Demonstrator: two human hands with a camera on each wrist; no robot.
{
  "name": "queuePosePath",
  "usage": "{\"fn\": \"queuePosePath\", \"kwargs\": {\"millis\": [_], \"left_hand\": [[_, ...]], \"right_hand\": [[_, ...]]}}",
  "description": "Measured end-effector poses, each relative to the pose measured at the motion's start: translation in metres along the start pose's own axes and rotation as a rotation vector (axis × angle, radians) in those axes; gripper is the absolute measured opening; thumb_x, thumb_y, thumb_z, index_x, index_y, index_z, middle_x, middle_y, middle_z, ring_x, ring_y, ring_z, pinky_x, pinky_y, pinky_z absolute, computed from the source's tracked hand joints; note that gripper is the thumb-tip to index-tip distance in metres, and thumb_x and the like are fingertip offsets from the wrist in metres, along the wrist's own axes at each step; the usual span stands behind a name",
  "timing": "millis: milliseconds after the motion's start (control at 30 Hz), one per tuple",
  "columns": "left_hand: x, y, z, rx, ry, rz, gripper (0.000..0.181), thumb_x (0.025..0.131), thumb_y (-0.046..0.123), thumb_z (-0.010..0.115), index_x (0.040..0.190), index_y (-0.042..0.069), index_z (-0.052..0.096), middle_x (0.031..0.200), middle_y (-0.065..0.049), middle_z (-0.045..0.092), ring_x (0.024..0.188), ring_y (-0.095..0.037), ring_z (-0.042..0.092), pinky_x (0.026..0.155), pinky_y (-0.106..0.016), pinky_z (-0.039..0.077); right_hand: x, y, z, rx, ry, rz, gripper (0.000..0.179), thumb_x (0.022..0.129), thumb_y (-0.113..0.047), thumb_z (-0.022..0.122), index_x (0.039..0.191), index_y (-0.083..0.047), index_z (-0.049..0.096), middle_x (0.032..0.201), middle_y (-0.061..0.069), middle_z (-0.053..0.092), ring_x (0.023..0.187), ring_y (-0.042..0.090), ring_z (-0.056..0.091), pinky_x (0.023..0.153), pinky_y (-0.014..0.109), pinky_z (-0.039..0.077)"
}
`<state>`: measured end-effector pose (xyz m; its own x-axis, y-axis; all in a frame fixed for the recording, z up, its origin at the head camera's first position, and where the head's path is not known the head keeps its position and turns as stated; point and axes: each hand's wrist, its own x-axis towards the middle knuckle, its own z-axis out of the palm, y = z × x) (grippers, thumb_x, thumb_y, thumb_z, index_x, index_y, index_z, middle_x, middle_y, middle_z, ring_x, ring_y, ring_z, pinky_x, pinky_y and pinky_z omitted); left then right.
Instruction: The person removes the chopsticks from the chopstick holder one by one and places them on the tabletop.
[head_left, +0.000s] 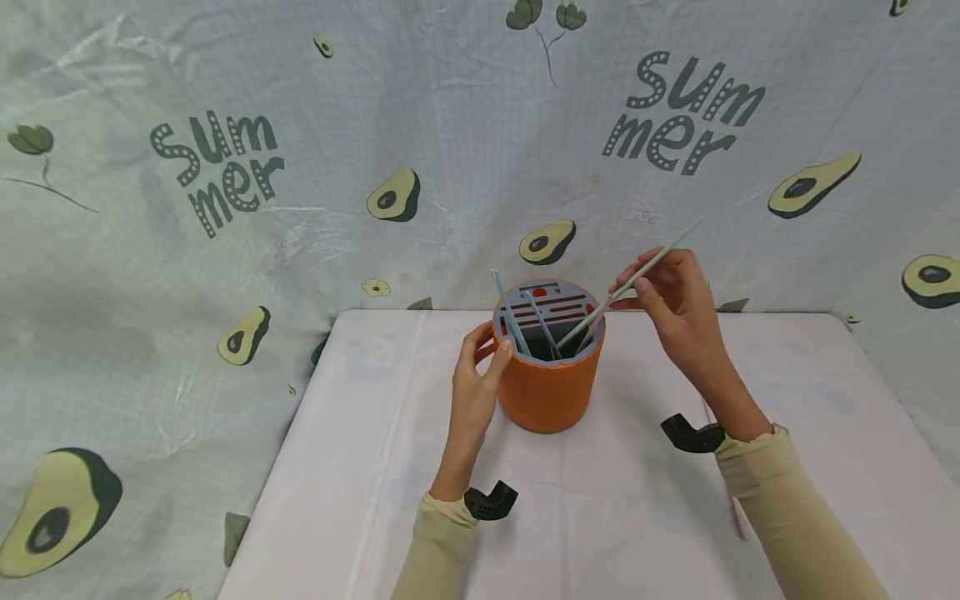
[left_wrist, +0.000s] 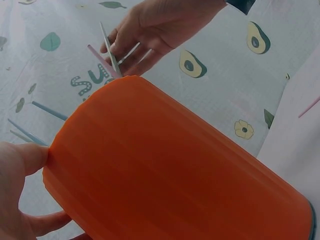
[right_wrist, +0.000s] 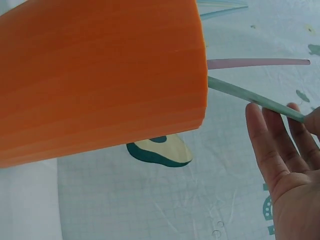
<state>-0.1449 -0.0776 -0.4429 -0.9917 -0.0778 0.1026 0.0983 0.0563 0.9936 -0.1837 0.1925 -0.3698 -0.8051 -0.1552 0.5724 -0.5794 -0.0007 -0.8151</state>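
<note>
Here's the right hand (head_left: 678,308), fingers pinching the green stick (right_wrist: 245,94), its lower end inside the orange holder (head_left: 547,396); the left hand (head_left: 476,387) grips the holder's left side; looks like an insertion, so next wants straightening, lowering, then letting go.

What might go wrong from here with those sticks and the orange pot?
The green stick in the right hand could catch the pink stick standing beside it. The orange pot might tip if pushed, should the left hand on its rim slip. The right sleeve could nudge the other pink stick lying on the table.
</note>
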Motion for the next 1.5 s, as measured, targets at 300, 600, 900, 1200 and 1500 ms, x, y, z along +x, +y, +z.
{"fn": "queuePosePath", "kwargs": {"millis": [300,600,900,1200,1500], "left_hand": [[0.0,0.0,0.001,0.001,-0.002,-0.005,0.055,0.102,0.043,0.064,0.152,0.024,0.05,0.154,0.0,0.053,0.139,-0.027,0.051,0.111,-0.051,0.05],[0.0,0.0,0.0,-0.001,0.002,0.005,0.054,0.102,0.042,0.064,0.152,0.024,0.05,0.153,0.0,0.054,0.139,-0.027,0.051,0.111,-0.051,0.05],[-0.001,0.0,0.0,-0.007,0.001,0.003,0.055,0.102,0.041,0.064,0.152,0.024,0.05,0.154,0.0,0.053,0.139,-0.026,0.051,0.111,-0.051,0.05],[-0.001,0.0,0.0,-0.004,0.0,0.009,0.055,0.102,0.041,0.064,0.152,0.024,0.05,0.154,-0.001,0.053,0.14,-0.027,0.051,0.111,-0.051,0.05],[-0.001,0.001,0.0,-0.007,-0.005,0.009,0.055,0.102,0.041,0.064,0.152,0.024,0.05,0.154,-0.001,0.053,0.14,-0.027,0.051,0.111,-0.051,0.05]], "right_hand": [[0.001,0.0,-0.003,0.086,0.123,-0.076,0.034,0.107,0.001,0.049,0.14,0.007,0.043,0.111,0.014,0.064,0.102,0.023,0.069,0.085,0.03,0.063],[0.004,-0.001,-0.012,0.376,0.32,-0.121,0.04,0.107,0.003,0.048,0.146,0.004,0.043,0.106,0.016,0.061,0.095,0.026,0.068,0.082,0.032,0.063],[0.003,-0.005,-0.022,0.489,0.417,-0.101,0.041,0.107,0.002,0.047,0.148,0.001,0.045,0.102,0.014,0.059,0.09,0.024,0.063,0.073,0.026,0.061],[-0.009,0.002,-0.024,0.342,0.384,-0.014,0.043,0.107,-0.003,0.051,0.15,-0.003,0.048,0.102,0.011,0.059,0.091,0.021,0.061,0.078,0.024,0.06],[-0.028,0.018,-0.026,0.252,0.335,0.072,0.042,0.108,-0.005,0.052,0.15,-0.004,0.05,0.102,0.007,0.059,0.091,0.017,0.06,0.078,0.021,0.06]]}}
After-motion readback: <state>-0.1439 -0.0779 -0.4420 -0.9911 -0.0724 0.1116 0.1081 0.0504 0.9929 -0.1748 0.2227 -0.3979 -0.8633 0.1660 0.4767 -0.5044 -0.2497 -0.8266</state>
